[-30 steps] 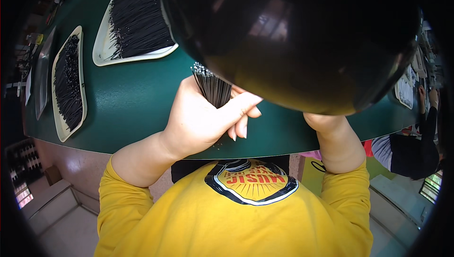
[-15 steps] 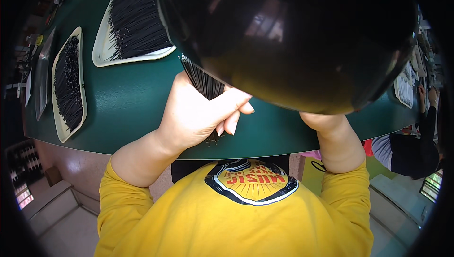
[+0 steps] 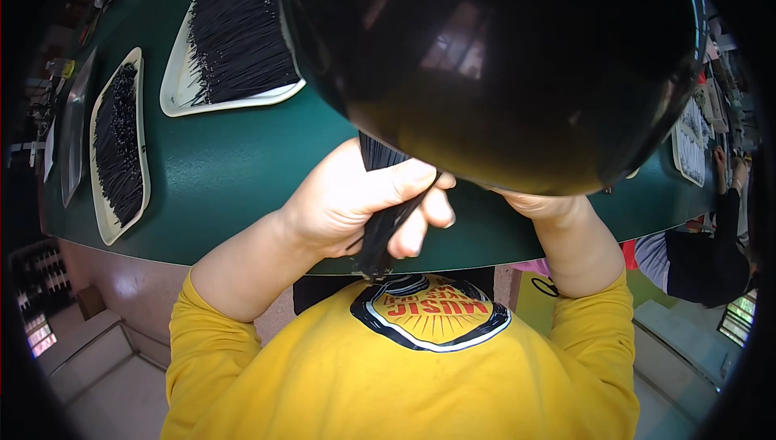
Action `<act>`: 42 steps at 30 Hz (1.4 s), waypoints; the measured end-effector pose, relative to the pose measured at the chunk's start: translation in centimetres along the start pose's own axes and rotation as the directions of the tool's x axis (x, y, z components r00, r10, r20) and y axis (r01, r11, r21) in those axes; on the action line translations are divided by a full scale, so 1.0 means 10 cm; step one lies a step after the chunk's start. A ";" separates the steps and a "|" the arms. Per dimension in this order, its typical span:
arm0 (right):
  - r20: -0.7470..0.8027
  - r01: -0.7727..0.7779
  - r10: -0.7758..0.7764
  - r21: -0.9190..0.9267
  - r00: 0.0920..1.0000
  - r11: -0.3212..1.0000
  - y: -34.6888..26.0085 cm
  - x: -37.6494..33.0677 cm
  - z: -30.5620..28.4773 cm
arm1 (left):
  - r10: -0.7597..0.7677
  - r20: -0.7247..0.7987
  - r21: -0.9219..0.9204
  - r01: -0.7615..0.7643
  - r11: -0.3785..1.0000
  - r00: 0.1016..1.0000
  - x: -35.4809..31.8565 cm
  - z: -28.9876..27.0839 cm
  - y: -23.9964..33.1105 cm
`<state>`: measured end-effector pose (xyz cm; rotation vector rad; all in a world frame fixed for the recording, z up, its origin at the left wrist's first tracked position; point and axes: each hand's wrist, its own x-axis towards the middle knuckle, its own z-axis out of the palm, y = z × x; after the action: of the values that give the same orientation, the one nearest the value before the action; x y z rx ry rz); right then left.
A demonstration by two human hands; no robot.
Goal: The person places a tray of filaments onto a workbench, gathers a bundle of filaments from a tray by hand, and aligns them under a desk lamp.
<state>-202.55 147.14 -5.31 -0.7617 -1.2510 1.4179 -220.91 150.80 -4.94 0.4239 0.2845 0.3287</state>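
Observation:
My left hand (image 3: 343, 201) is closed around a bundle of thin black wires (image 3: 384, 234), thumb across the front. The wires slant from under the dark dome down toward the table's near edge, and their lower ends stick out below my fingers. A large glossy black dome (image 3: 501, 76) covers the upper middle of the view and hides the bundle's top. Beneath its lower right rim is my right hand (image 3: 543, 205); only its wrist side shows, the fingers being hidden.
On the green table (image 3: 218, 173), a large cream tray (image 3: 234, 107) of black wires lies at the far left, and a narrower tray (image 3: 105, 217) of similar wires lies nearer. Beyond it stands a clear plastic piece (image 3: 75, 133). Another person (image 3: 711, 254) works at right beside a white tray (image 3: 689, 153).
My left hand has moved right and slightly down with the bundle, turning it so the lower ends stick out further. My right hand has shifted slightly left under the dome.

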 end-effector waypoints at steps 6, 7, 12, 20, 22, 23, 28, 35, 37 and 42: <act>-0.242 0.054 -0.089 -0.147 0.966 0.988 0.01 -0.04 0.08 | 0.139 -0.118 0.203 -0.113 0.973 0.983 -0.01 0.03 -0.01; -0.165 0.027 -0.011 0.097 0.986 0.995 -0.01 -0.07 -0.04 | 0.158 -0.139 0.247 -0.120 0.962 0.978 -0.01 0.03 -0.01; -0.283 -0.031 0.097 0.230 0.954 0.973 0.05 -0.08 -0.01 | 0.203 -0.134 0.305 -0.155 0.940 0.970 0.00 0.05 -0.02; -0.157 0.102 -0.078 0.153 0.985 0.983 0.05 -0.12 -0.06 | 0.191 -0.127 0.298 -0.146 0.943 0.973 -0.01 0.06 -0.02; -0.192 0.040 0.008 0.243 0.981 0.969 -0.04 -0.11 -0.01 | 0.206 -0.126 0.308 -0.159 0.938 0.970 -0.01 0.06 -0.02; -0.210 -0.010 0.064 0.247 0.976 0.969 -0.06 -0.10 -0.02 | 0.205 -0.125 0.307 -0.159 0.938 0.971 -0.01 0.06 -0.02; -0.122 0.083 -0.100 -0.133 0.987 0.988 -0.15 0.00 0.18 | 0.224 -0.127 0.336 -0.170 0.926 0.966 -0.02 0.07 -0.03; -0.096 0.131 -0.148 -0.159 0.984 0.978 0.07 -0.06 -0.01 | 0.261 -0.100 0.358 -0.210 0.910 0.960 -0.03 0.09 -0.05; -0.040 0.110 -0.111 -0.018 0.993 0.994 0.06 -0.05 -0.06 | 0.241 -0.124 0.337 -0.187 0.923 0.963 -0.04 0.08 -0.05; -0.095 0.076 -0.048 0.320 0.994 0.944 0.13 -0.15 -0.13 | 0.254 -0.100 0.329 -0.209 0.921 0.962 -0.04 0.06 -0.05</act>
<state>-201.36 146.19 -7.16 -0.5458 -0.9360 1.4759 -220.90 150.02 -4.58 0.7565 0.4297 0.5510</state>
